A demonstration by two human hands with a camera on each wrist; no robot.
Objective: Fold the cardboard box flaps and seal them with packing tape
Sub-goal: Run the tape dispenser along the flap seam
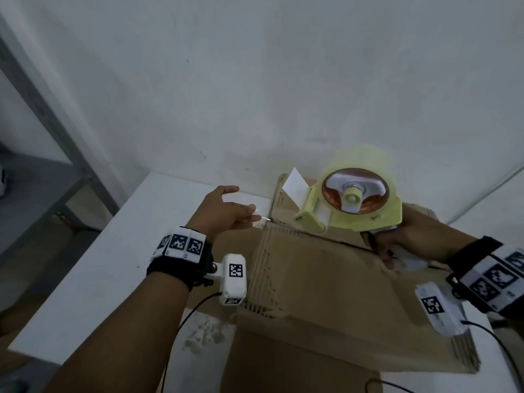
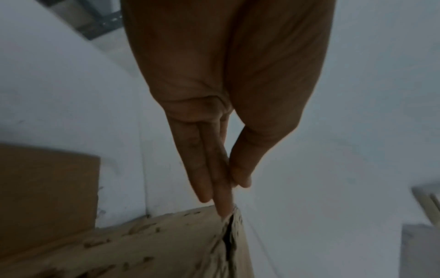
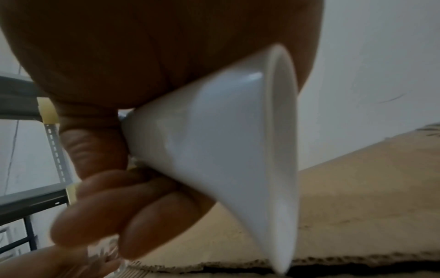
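The brown cardboard box (image 1: 326,285) lies on the table with its top flaps folded down, their seam running from the far left corner toward my right hand. My left hand (image 1: 241,204) reaches to that corner with straight fingers. In the left wrist view the left hand's (image 2: 228,184) longest fingertip touches the box (image 2: 166,244) corner, where a glint of clear tape shows. My right hand (image 1: 388,251) grips the white handle (image 3: 214,141) of a yellow-green tape dispenser (image 1: 354,199), held just above the box's far edge.
The white table (image 1: 113,251) runs up to a white wall. A flat cardboard sheet (image 1: 283,370) lies under the box. A grey metal shelf (image 1: 42,194) stands at the left. Black cables (image 1: 192,313) trail from both wrist cameras.
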